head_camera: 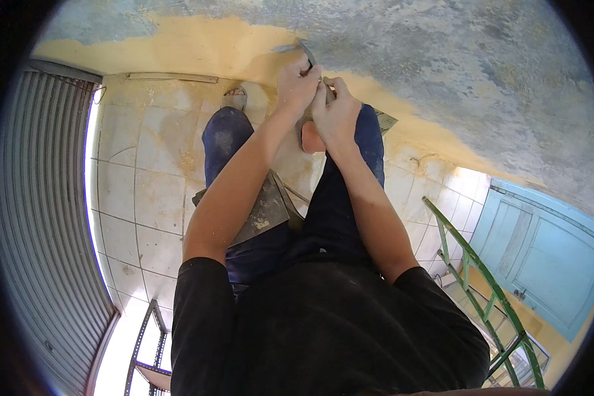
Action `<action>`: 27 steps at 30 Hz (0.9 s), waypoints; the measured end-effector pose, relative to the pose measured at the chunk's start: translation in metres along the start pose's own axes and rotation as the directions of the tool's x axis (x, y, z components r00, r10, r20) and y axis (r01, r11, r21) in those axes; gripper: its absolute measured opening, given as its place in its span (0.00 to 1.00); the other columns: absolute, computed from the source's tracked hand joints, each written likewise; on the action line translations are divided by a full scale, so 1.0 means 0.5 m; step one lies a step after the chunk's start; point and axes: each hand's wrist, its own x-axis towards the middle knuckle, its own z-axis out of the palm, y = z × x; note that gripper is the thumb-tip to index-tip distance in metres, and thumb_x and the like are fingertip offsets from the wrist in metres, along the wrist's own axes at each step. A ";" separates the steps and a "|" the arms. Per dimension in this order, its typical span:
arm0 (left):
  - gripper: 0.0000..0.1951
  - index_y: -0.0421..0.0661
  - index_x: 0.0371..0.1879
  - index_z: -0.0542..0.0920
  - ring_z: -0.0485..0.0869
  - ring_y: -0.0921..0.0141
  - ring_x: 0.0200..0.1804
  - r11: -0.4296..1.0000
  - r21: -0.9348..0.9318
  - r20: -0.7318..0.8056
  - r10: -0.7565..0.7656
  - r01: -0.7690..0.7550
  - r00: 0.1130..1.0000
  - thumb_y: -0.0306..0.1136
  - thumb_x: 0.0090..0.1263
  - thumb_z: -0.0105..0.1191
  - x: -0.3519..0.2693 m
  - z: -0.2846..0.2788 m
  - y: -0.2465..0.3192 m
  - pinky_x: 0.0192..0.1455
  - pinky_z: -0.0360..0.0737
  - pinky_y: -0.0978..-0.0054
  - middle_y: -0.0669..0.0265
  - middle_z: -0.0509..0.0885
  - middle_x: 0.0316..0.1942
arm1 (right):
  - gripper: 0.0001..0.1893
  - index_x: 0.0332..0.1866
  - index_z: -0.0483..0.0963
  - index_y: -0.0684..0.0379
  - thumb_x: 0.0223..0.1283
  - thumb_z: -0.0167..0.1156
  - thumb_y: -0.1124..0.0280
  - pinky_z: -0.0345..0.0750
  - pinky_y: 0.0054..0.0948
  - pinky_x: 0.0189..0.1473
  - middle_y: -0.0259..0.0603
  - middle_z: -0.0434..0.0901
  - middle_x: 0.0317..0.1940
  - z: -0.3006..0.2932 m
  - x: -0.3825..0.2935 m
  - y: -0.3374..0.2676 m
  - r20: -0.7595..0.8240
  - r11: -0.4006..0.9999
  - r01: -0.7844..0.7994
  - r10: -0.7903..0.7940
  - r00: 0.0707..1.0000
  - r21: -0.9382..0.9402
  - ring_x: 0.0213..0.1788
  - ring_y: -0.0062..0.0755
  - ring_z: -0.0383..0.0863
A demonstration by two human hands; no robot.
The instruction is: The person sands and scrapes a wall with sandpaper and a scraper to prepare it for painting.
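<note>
My left hand [297,89] is closed around a thin dark scraper-like blade [307,53], whose far end meets the wall [218,42] where grey patches border yellow paint. Close beside it, my right hand [339,109] has its thumb near my left fingers and its fingers curled on what looks like the tool's lower part. The tool's exact shape is partly hidden by both hands. A grey flat board or box [265,213] lies by my left thigh, under my left forearm.
A corrugated metal shutter [44,198] stands at left, above a metal shelf frame [151,341]. At right are a green metal ladder [490,287] and a light blue door [544,247]. Stained tiles [161,190] cover the floor; a wooden strip [173,77] lies along the wall's foot.
</note>
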 end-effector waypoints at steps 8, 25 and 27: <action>0.08 0.41 0.28 0.78 0.74 0.78 0.26 0.972 -0.232 -0.120 -0.064 0.035 0.991 0.25 0.71 0.60 0.038 -0.011 -0.044 0.30 0.73 0.73 0.71 0.80 0.23 | 0.10 0.39 0.78 0.67 0.65 0.59 0.69 0.81 0.50 0.40 0.65 0.83 0.28 0.052 0.034 0.028 -0.018 0.992 0.122 -0.121 0.992 0.038 0.35 0.65 0.86; 0.12 0.36 0.50 0.85 0.82 0.78 0.45 0.975 -0.214 0.119 0.083 -0.056 0.989 0.31 0.75 0.63 -0.002 0.001 -0.015 0.49 0.79 0.78 0.69 0.87 0.43 | 0.12 0.42 0.81 0.67 0.67 0.60 0.66 0.79 0.43 0.33 0.58 0.82 0.23 -0.030 -0.002 0.019 -0.044 0.998 0.042 -0.040 0.998 0.056 0.26 0.50 0.85; 0.13 0.36 0.51 0.85 0.82 0.79 0.47 0.981 -0.167 0.116 0.117 -0.096 0.986 0.32 0.75 0.62 -0.013 0.012 0.004 0.51 0.79 0.78 0.69 0.87 0.44 | 0.12 0.41 0.81 0.67 0.67 0.61 0.67 0.78 0.40 0.32 0.56 0.81 0.21 -0.041 -0.001 0.031 -0.057 0.998 0.030 -0.027 0.998 0.061 0.24 0.45 0.84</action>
